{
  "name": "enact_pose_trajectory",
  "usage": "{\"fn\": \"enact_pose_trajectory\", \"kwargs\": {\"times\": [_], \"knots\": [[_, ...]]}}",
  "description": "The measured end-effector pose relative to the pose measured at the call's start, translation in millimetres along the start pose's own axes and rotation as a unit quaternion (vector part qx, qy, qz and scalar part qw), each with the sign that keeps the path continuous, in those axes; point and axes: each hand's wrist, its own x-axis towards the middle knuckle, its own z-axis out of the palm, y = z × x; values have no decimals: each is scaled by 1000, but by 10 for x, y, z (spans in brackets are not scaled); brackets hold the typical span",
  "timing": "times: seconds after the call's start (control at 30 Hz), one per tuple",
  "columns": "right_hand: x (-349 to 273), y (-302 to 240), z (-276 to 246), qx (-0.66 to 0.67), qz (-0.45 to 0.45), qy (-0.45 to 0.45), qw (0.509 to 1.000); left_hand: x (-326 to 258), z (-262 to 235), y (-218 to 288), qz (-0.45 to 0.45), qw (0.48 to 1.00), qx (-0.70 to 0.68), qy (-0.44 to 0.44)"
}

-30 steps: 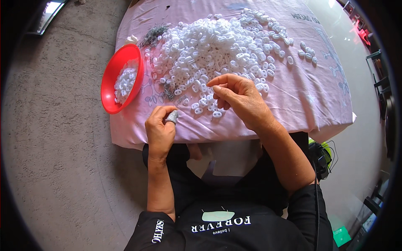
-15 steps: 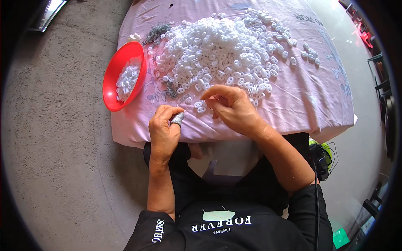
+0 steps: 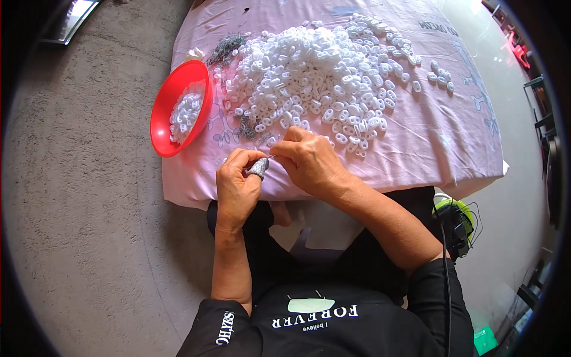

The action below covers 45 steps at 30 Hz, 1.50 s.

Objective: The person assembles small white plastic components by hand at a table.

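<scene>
My left hand [image 3: 235, 184] is closed in a pinch near the front edge of the table. A grey cover [image 3: 259, 168] wraps the tip of its thumb, and what the fingers hold is hidden. Just to its right, my right hand [image 3: 315, 163] pinches a thin strand [image 3: 272, 156] that spans the small gap between the two hands. Beyond them spreads a big heap of small white oval pieces [image 3: 309, 65], each with two holes. A few loose ones lie close to my right hand's fingers.
A red bowl [image 3: 159, 122] with white pieces inside tilts at the table's left edge. Grey tangled strands [image 3: 226, 49] lie at the heap's left. A small group of white pieces [image 3: 441, 78] sits apart at the right on the pink cloth [image 3: 428, 137].
My right hand has moved left and down, its fingertips now meeting near my left thumb. My left hand has shifted slightly to the right.
</scene>
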Motion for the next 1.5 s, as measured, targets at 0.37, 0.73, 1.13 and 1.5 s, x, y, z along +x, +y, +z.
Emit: {"fn": "enact_pose_trajectory", "kwargs": {"times": [0.37, 0.73, 1.13, 1.5], "knots": [[50, -32, 281, -136, -50, -44, 988, 1, -46, -184, 17, 999, 42, 22], [51, -14, 243, -184, -59, -53, 980, 52, -295, -666, 10, 986, 133, 102], [166, 94, -105, 156, 93, 44, 982, -23, -142, -430, 24, 988, 80, 131], [158, 12, -319, 422, 224, 1, 879, -206, -297, -495, 0, 988, 89, 130]]}}
